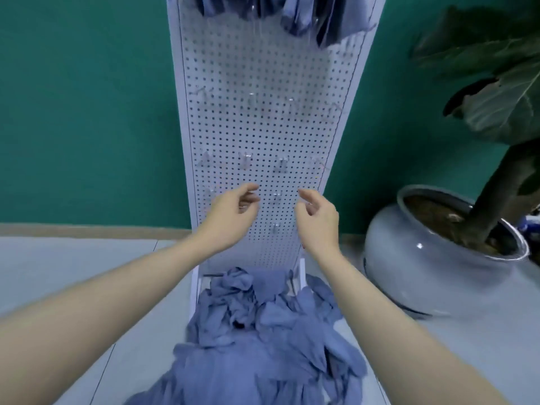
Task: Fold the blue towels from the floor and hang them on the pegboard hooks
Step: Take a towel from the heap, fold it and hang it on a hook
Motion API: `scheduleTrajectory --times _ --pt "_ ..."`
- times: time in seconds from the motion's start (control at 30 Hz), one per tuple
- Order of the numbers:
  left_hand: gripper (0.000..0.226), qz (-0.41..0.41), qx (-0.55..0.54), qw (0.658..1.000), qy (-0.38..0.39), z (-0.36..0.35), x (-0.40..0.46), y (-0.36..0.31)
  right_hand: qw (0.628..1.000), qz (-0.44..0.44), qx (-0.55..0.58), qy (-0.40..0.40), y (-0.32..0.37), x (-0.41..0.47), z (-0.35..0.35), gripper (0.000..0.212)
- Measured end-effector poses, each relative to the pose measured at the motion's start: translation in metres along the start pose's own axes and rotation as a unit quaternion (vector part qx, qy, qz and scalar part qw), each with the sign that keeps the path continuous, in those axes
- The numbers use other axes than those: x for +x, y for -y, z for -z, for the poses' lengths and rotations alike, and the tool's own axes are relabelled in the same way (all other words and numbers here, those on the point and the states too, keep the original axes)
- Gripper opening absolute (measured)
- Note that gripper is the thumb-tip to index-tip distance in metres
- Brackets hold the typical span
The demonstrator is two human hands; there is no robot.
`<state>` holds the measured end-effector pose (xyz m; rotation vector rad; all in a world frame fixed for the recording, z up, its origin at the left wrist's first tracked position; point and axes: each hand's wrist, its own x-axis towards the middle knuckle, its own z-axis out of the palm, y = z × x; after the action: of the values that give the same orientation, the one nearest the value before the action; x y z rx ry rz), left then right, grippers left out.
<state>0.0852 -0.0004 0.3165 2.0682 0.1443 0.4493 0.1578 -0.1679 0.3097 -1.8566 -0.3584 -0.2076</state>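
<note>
Blue towels (257, 331) below unlabelled pegboard (263, 83)

- The blue towels (263, 340) lie before me in a crumpled heap on the floor, spreading out from the foot of the pegboard.
- The white pegboard (263, 83) stands upright, dotted with small hooks (246, 159).
- More blue towels already hang (309, 16) along its top edge.

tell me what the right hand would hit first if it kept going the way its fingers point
Most likely the white pegboard: the right hand is empty, its loosely curled fingers aimed up and forward at the panel, near a small hook. Depth is unclear, so the hook might come first.
</note>
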Motion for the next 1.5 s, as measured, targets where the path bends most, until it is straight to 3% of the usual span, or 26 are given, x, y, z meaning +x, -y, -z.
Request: scheduleTrajectory --times 0.17,0.3,0.47,0.63,0.73,0.8,0.87,0.93,1.07,1.2,1.33,1.5 --pt "0.042 0.091 0.042 0.994 0.036 -0.036 -0.054 0.116 0.989 -0.139 -0.042 0.042 -0.121 -0.063 -0.026 0.034" --pt "0.044 0.138 0.082 0.982 0.103 -0.071 -0.084 0.196 0.955 -0.222 -0.112 0.161 -0.211 -0.104 -0.032 0.038" --pt "0.048 0.172 0.103 0.968 0.148 -0.116 -0.090 0.249 0.921 -0.191 -0.201 0.275 -0.283 -0.122 -0.032 0.055" --pt "0.045 0.187 0.085 0.961 0.184 -0.158 -0.089 0.269 0.879 -0.136 -0.330 0.317 -0.327 -0.115 -0.039 0.063" --pt "0.043 0.207 0.062 0.957 0.191 -0.176 -0.092 0.279 0.858 -0.096 -0.406 0.299 -0.340 -0.109 -0.045 0.053" --pt "0.044 0.221 0.048 0.956 0.190 -0.183 -0.092 0.283 0.846 -0.076 -0.436 0.298 -0.345 -0.106 -0.047 0.031" --pt "0.045 0.231 0.037 0.953 0.192 -0.186 -0.092 0.285 0.856 -0.081 -0.424 0.284 -0.348 -0.106 -0.049 0.020" --pt "0.045 0.229 0.032 0.955 0.185 -0.186 -0.091 0.286 0.887 -0.090 -0.377 0.251 -0.342 -0.104 -0.052 0.013" --pt "0.053 0.227 0.015 0.959 0.170 -0.176 -0.082 0.279 0.959 -0.121 -0.172 0.192 -0.301 -0.077 -0.054 0.029" --pt "0.072 0.259 -0.091 0.951 0.141 -0.145 -0.055 0.240 0.971 -0.095 -0.095 0.198 -0.231 -0.044 -0.047 0.027" --pt "0.082 0.192 -0.132 0.955 0.185 -0.092 -0.027 0.178 0.982 -0.039 -0.042 0.180 -0.146 -0.033 -0.035 0.024" --pt "0.037 0.107 -0.145 0.956 0.231 -0.042 -0.021 0.088 0.983 0.019 -0.018 0.181 -0.051 -0.028 -0.017 0.027"
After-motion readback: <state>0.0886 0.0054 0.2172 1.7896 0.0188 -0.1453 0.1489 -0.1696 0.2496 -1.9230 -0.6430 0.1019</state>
